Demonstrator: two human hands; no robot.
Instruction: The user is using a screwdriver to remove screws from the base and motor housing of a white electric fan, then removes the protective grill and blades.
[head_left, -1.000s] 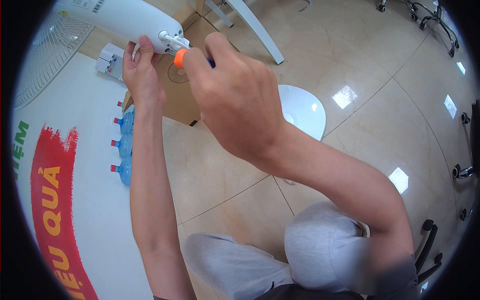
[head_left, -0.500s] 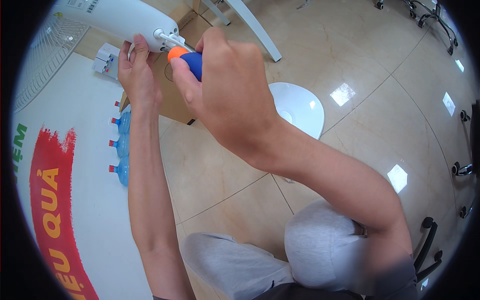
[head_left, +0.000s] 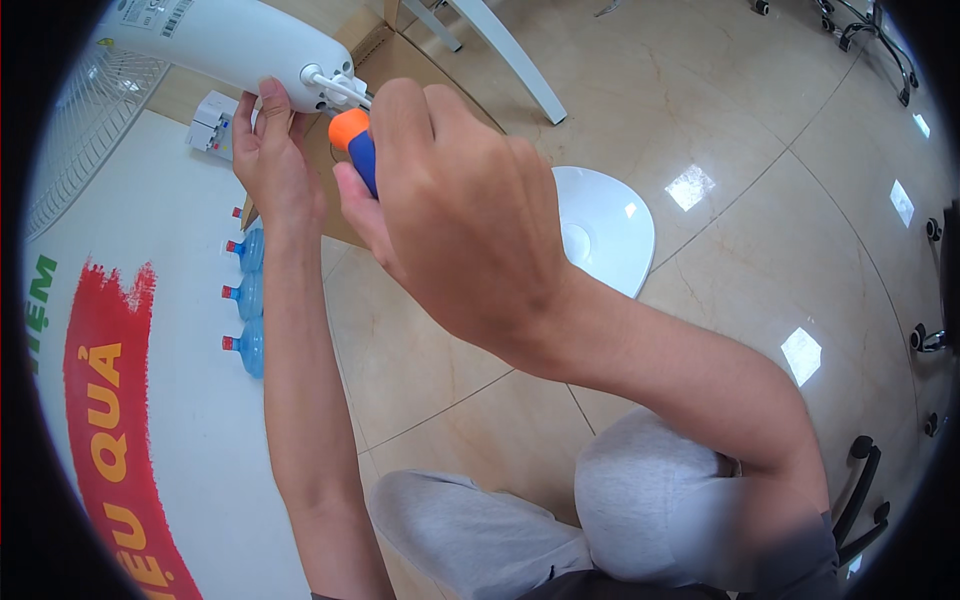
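A white electric fan (head_left: 225,45) lies on its side at the upper left, its wire guard (head_left: 90,130) toward the left edge. My left hand (head_left: 278,165) grips the lower end of its housing, thumb on the near side and the other fingers partly hidden behind. A white cord (head_left: 335,88) comes out at that end. My right hand (head_left: 465,205) is closed round a screwdriver with a blue and orange handle (head_left: 358,150). The handle's orange end sits just below the housing. I cannot make out where the screwdriver's tip rests.
A glossy white round base (head_left: 600,225) lies on the tiled floor beyond my right wrist. Behind my hands stands a cardboard box (head_left: 430,85), with a white table leg (head_left: 510,55) near it. A printed white panel (head_left: 200,420) runs along my left. Wheeled chair legs (head_left: 860,500) are at the right.
My right hand has turned and shifted slightly down, and the screwdriver handle now points more steeply. My left hand keeps its grip on the fan.
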